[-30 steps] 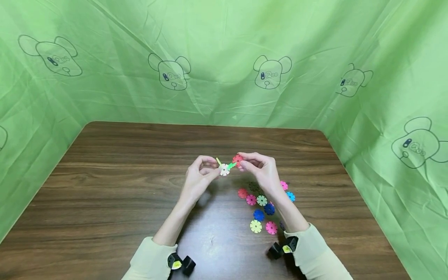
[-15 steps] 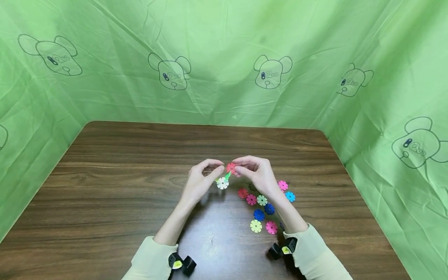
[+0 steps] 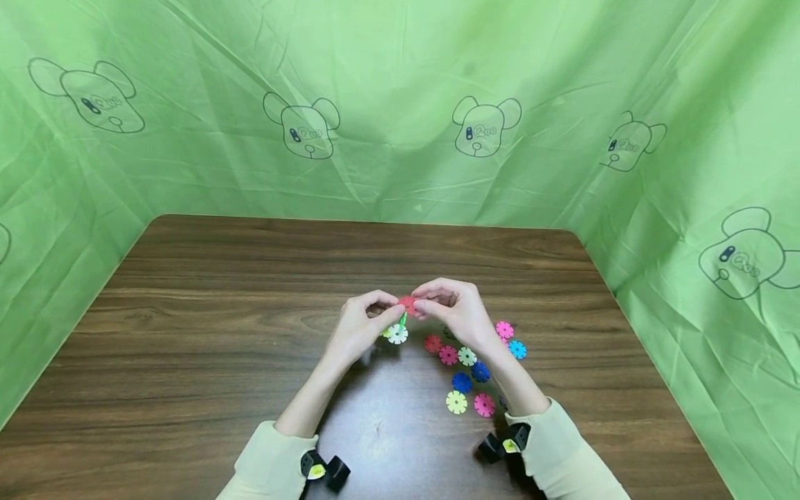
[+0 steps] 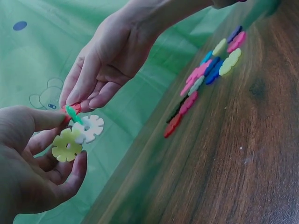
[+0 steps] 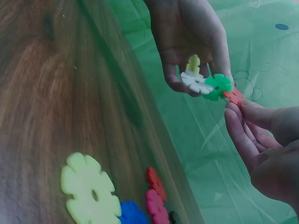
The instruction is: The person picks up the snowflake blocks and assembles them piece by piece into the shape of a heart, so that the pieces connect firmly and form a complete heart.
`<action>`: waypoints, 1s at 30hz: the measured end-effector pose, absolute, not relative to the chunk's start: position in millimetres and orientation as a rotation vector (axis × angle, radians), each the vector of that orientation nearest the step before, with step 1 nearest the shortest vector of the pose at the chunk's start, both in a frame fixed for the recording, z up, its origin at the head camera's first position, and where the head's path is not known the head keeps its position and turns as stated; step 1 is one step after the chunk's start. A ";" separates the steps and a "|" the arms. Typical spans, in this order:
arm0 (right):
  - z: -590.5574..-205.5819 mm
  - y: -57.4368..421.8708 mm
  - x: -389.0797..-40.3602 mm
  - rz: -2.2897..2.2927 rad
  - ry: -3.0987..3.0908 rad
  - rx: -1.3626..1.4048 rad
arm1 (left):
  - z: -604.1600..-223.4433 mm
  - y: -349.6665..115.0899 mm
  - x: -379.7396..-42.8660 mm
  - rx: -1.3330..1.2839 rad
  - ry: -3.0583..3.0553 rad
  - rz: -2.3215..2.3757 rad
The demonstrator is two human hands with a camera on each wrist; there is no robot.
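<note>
Above the table, several notched plastic snowflake discs are joined in a chain: a red disc, a green disc, a white disc and a yellow disc. My right hand pinches the red disc between thumb and fingers. From the other side, the left hand pinches the red disc's edge, with its thumb close to the green disc. The white and yellow discs hang below, beside the left fingers. Fingertips cover part of the red disc.
Loose snowflake discs lie right of centre on the wooden table, among them a pink disc, a pale yellow disc and a dark blue disc. The right forearm passes over some. A green curtain surrounds the table.
The joined discs have come down and turned, so the white disc now hangs below the red one. My left fingers have shifted from the white disc to the red; the right hand moved left.
</note>
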State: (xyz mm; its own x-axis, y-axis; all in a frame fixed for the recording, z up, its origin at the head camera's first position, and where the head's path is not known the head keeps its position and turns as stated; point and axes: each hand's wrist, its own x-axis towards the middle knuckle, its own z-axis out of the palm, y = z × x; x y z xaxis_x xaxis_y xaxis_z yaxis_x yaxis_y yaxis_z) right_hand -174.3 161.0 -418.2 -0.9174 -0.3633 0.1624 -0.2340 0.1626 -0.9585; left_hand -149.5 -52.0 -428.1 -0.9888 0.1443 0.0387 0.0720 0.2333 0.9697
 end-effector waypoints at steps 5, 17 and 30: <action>-415.3 172.9 -177.9 -1.785 2.363 -0.601 | -426.6 -53.2 -149.2 0.144 2.441 1.919; -416.0 218.0 -191.5 -1.381 2.517 -0.623 | -424.1 -62.2 -150.7 -0.025 2.358 2.013; -426.0 242.5 -198.0 -1.140 2.504 -0.634 | -419.1 -70.0 -152.0 -0.070 2.284 2.061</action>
State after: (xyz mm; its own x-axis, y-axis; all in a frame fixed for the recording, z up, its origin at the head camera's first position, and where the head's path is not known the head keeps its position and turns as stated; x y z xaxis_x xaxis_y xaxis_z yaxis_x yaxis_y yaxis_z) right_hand -198.0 242.5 -426.0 -0.8514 -0.5147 -0.1009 -0.2617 0.5836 -0.7687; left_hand -152.0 -70.0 -419.1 -0.9969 0.0095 -0.0781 -0.0768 0.1024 0.9918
